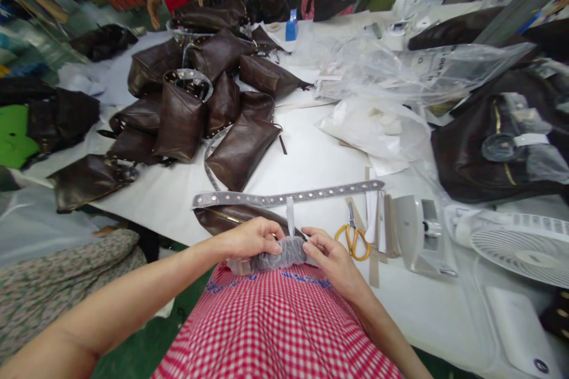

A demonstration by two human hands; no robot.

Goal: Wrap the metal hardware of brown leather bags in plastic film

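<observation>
At the table's near edge, against my checked apron, is a bundle of strap wrapped in clear plastic film. My left hand pinches its left part between thumb and fingers. At the right end, my right hand has its fingertips closed on the wrapped strap. A white strip sticks up from between the hands. Just beyond lies a dark brown leather bag with a gold zipper, partly hidden by my left hand. Across it stretches a studded strap in plastic.
Orange-handled scissors lie right of my hands, beside paper strips and a tape dispenser. A white fan stands farther right. Several brown bags are piled back left; clear plastic bags back right. People work across the table.
</observation>
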